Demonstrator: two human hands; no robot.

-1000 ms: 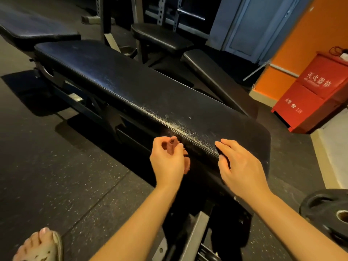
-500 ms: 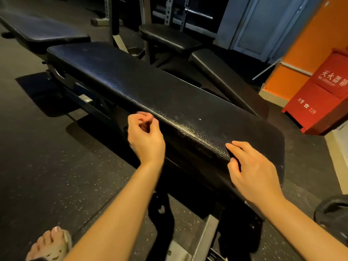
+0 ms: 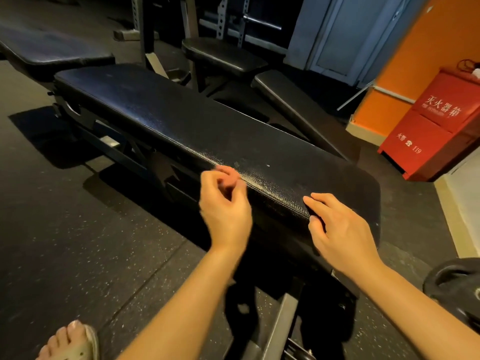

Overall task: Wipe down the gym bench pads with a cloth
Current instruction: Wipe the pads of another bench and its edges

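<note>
Left grip [image 3: 225, 203]: curled at the near edge of the pad [image 3: 181, 126] — blurred, can't tell if it holds anything.
Right grip [image 3: 340, 227]: fingers flat on the pad's end.
Pad axis: runs away far-left — left grip nearer.

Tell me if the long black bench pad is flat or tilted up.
Flat: the bench pad lies level along its frame; the right hand rests on its near end.

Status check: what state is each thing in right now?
Bench pad: flat, white speck on top.
Left hand: fingers curled at the pad's near edge, blurred; grip unclear.
Right hand: fingers extended, resting on the pad.
Red cabinet: shut.
</note>
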